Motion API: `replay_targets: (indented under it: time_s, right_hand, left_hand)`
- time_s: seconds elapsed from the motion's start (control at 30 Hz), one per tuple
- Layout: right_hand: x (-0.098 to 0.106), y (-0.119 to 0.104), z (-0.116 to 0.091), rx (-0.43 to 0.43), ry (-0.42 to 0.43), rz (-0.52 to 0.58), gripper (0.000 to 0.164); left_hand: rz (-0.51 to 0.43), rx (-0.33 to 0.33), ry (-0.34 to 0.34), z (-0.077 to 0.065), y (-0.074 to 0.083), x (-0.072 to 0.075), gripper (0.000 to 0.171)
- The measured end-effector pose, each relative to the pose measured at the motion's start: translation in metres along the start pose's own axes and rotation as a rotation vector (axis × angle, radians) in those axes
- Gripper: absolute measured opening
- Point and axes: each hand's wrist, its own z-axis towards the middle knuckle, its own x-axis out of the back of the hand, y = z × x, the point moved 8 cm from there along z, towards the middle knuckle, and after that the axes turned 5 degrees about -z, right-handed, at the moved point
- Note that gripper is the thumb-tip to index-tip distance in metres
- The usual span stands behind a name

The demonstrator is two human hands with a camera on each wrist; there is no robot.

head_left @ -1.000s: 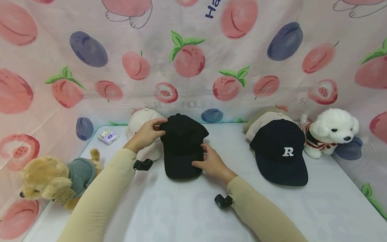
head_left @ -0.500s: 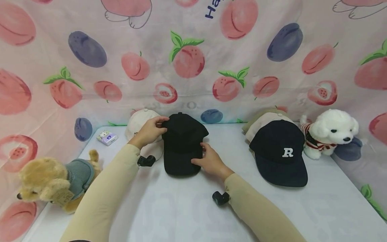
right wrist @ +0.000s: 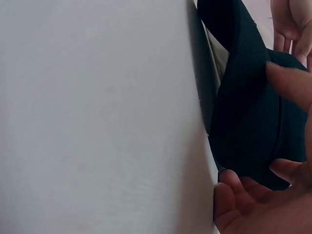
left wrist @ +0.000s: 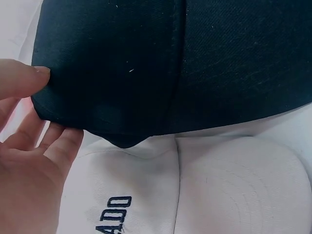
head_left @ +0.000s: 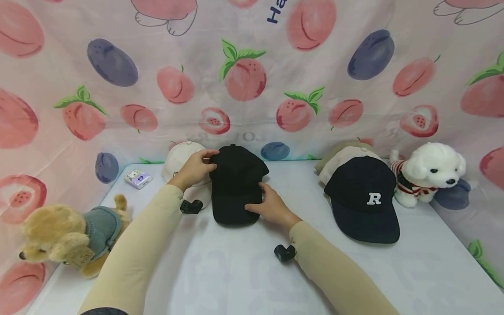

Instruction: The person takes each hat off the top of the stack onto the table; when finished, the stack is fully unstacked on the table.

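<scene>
A plain black baseball cap (head_left: 236, 183) is at the middle back of the table, its brim toward me. My left hand (head_left: 193, 169) grips its crown's left edge; in the left wrist view the thumb (left wrist: 36, 80) lies on top with the fingers around and partly behind the edge. On the other side my right hand (head_left: 275, 209) holds the cap's right edge by the brim, thumb over it. In the right wrist view several fingertips (right wrist: 229, 180) sit at the cap's lower side. Beside and partly under the black cap lies a white cap (left wrist: 209, 185) with dark lettering.
At right, a navy cap (head_left: 362, 197) with a white R lies in front of a cream cap (head_left: 334, 168) and an olive cap (head_left: 324, 162). A white plush dog (head_left: 427, 170) stands beside them. At left are a tan plush dog (head_left: 57, 232) and a small purple packet (head_left: 138, 178).
The black cap has shifted slightly away from me, its brim tip now a little farther back. The right hand has moved back and slightly left with it; the left hand has barely moved.
</scene>
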Motion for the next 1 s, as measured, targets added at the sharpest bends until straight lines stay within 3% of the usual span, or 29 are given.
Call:
replay_targets:
  time_s: [0.2,1.0]
  right_hand:
    - [-0.002,-0.001,0.003,0.005,-0.013,-0.034,0.1]
    - [-0.003,0.003,0.018,-0.031,0.038,-0.004,0.089]
  left_hand:
    - [-0.012,0.005,0.009,0.005,-0.001,0.001,0.048]
    - [-0.01,0.023,0.04,0.022,-0.005,0.001,0.05]
